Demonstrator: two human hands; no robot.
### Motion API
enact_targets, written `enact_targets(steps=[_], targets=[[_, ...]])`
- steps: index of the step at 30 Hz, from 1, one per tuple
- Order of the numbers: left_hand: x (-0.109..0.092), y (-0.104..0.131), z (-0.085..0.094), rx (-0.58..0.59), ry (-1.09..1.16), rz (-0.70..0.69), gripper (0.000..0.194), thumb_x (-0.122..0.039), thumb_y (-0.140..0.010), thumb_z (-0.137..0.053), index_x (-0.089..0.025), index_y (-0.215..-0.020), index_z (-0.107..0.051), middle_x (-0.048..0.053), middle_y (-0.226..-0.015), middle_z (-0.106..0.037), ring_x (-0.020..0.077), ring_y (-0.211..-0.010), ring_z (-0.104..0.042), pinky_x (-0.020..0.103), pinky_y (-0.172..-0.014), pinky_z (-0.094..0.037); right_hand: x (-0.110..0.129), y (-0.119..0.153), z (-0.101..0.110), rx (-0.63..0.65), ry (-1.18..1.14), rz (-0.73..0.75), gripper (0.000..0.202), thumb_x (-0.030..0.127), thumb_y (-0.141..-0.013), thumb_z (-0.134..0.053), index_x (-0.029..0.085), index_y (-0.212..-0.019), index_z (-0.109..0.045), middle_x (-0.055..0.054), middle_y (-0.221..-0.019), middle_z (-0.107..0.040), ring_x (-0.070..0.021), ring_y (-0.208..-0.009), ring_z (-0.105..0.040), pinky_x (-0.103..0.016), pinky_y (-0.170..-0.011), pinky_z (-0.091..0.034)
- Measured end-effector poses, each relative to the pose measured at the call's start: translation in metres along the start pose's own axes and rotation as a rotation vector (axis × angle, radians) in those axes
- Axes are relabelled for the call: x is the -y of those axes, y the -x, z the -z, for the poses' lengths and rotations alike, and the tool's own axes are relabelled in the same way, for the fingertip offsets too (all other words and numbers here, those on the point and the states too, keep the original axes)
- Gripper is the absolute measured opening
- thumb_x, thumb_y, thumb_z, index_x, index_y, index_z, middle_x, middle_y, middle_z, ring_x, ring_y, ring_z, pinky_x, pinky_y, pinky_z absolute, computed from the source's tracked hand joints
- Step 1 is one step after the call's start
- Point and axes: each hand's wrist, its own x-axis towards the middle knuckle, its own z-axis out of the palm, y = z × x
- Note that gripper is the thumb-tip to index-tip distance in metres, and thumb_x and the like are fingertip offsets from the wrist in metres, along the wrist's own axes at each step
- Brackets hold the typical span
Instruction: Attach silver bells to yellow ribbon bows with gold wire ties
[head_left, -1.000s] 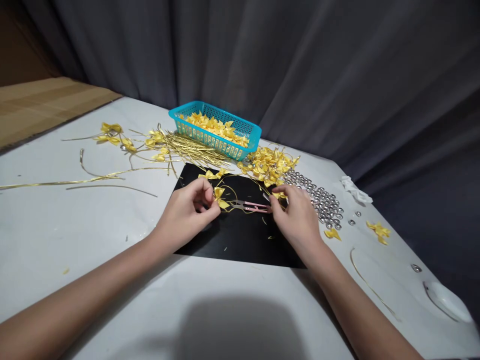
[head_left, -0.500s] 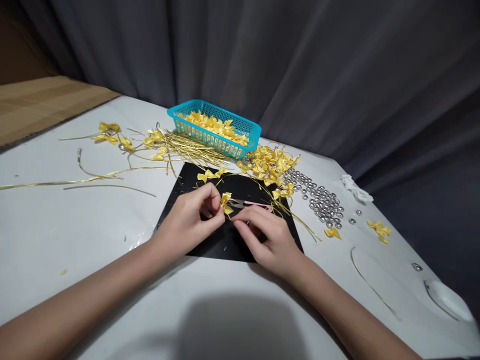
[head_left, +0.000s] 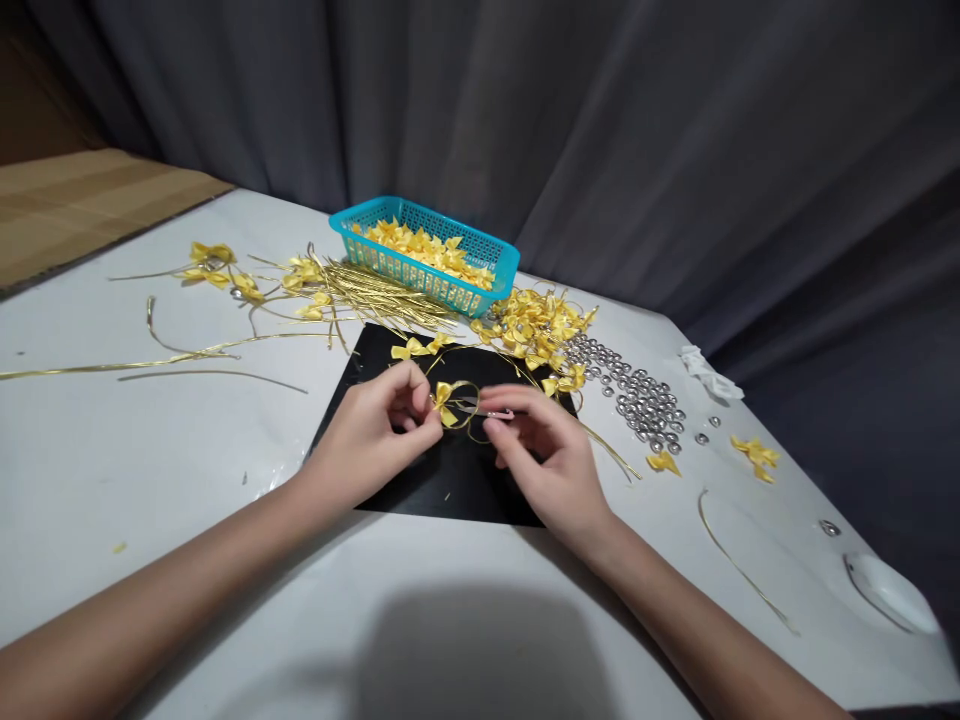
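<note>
My left hand is closed in a pinch on a small yellow ribbon bow. A thin gold wire curves in a loop out from the bow toward the right. My right hand is just right of the loop, thumb and forefinger apart. Between those fingers shows a pair of small pink-handled snips, which seem to lie on the black mat; whether the fingers touch them or the wire I cannot tell. Another yellow bow piece rests at the mat's back edge.
A turquoise basket of yellow bows stands at the back. A bundle of gold wires lies before it. To the right are a pile of bows and many silver beads. Loose wires spread across the left.
My right fingers have parted and moved slightly right and up from the wire by the bow. The wire now shows as a loop; my left hand keeps its pinch on the bow.
</note>
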Motion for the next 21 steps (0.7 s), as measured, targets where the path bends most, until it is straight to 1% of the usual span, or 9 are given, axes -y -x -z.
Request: enact_targets(steps=[2, 3, 5, 7, 9, 12, 16, 18, 21], targets=[[0.001, -0.002, 0.000, -0.016, 0.094, 0.061, 0.024, -0.016, -0.070, -0.060, -0.022, -0.066, -0.037, -0.006, -0.063, -0.050, 0.0083, -0.057, -0.049, 0.019, -0.052, -0.039, -0.001, 0.000, 0.000, -0.114, -0.109, -0.031, 0.029, 0.029, -0.078, -0.063, 0.021, -0.103, -0.052, -0.009, -0.117, -0.054, -0.0065, -0.058, -0.050, -0.021, -0.050, -0.047], [0.001, -0.002, 0.000, -0.012, 0.145, 0.087, 0.024, -0.016, -0.070, -0.060, -0.022, -0.066, -0.037, -0.006, -0.063, -0.051, 0.0084, -0.058, -0.051, 0.019, -0.052, -0.039, -0.001, -0.001, 0.000, -0.083, -0.165, -0.071, 0.040, 0.030, -0.075, -0.065, 0.023, -0.110, -0.047, -0.009, -0.121, -0.051, -0.0055, -0.056, -0.049, -0.021, -0.048, -0.047], [0.001, -0.003, -0.001, 0.001, 0.230, 0.119, 0.025, -0.016, -0.069, -0.061, -0.021, -0.066, -0.037, -0.006, -0.063, -0.053, 0.0089, -0.060, -0.055, 0.019, -0.054, -0.040, -0.001, -0.002, -0.001, 0.121, -0.265, -0.187, 0.053, 0.032, -0.072, -0.068, 0.024, -0.117, -0.041, -0.008, -0.119, -0.051, -0.0040, -0.051, -0.046, -0.020, -0.043, -0.046], [-0.001, -0.003, -0.002, -0.004, 0.261, 0.127, 0.025, -0.016, -0.068, -0.061, -0.021, -0.066, -0.038, -0.006, -0.063, -0.055, 0.0091, -0.061, -0.056, 0.020, -0.056, -0.041, 0.000, -0.004, -0.002, 0.318, -0.304, -0.292, 0.043, 0.036, -0.074, -0.065, 0.021, -0.111, -0.049, -0.004, -0.101, -0.058, -0.0030, -0.044, -0.042, -0.019, -0.037, -0.041], [-0.002, -0.004, -0.002, -0.033, 0.242, 0.124, 0.025, -0.016, -0.066, -0.062, -0.021, -0.064, -0.038, -0.006, -0.062, -0.054, 0.0085, -0.058, -0.054, 0.020, -0.054, -0.040, 0.002, -0.006, -0.001, 0.369, -0.260, -0.329, 0.025, 0.038, -0.078, -0.062, 0.017, -0.093, -0.058, 0.001, -0.075, -0.057, -0.0027, -0.039, -0.037, -0.017, -0.032, -0.032], [-0.001, -0.005, 0.000, -0.081, 0.191, 0.116, 0.025, -0.018, -0.065, -0.062, -0.021, -0.063, -0.038, -0.006, -0.060, -0.052, 0.0090, -0.056, -0.053, 0.020, -0.053, -0.040, 0.005, -0.009, 0.005, 0.279, -0.190, -0.257, 0.023, 0.039, -0.079, -0.061, 0.016, -0.077, -0.061, 0.003, -0.060, -0.053, -0.0032, -0.039, -0.034, -0.017, -0.032, -0.024], [0.003, -0.005, 0.003, -0.104, 0.047, 0.077, 0.022, -0.019, -0.070, -0.059, -0.022, -0.066, -0.038, -0.006, -0.062, -0.049, 0.0097, -0.057, -0.050, 0.022, -0.053, -0.039, 0.010, -0.011, 0.016, 0.206, -0.125, -0.139, 0.026, 0.042, -0.081, -0.060, 0.017, -0.075, -0.062, 0.000, -0.066, -0.058, -0.0049, -0.043, -0.036, -0.019, -0.037, -0.028], [0.005, -0.004, 0.003, -0.079, -0.027, 0.036, 0.020, -0.018, -0.072, -0.057, -0.022, -0.067, -0.038, -0.006, -0.064, -0.048, 0.0093, -0.056, -0.047, 0.022, -0.053, -0.038, 0.012, -0.011, 0.022, 0.178, -0.072, -0.076, 0.026, 0.041, -0.082, -0.059, 0.016, -0.074, -0.062, 0.000, -0.063, -0.056, -0.0059, -0.045, -0.037, -0.020, -0.040, -0.028], [0.005, -0.004, 0.003, -0.063, -0.097, -0.009, 0.021, -0.018, -0.073, -0.056, -0.022, -0.067, -0.036, -0.005, -0.065, -0.048, 0.0094, -0.057, -0.045, 0.023, -0.055, -0.039, 0.015, -0.012, 0.030, 0.234, 0.055, 0.017, 0.020, 0.034, -0.083, -0.058, 0.016, -0.075, -0.060, 0.003, -0.055, -0.045, -0.0069, -0.047, -0.035, -0.021, -0.043, -0.028]])
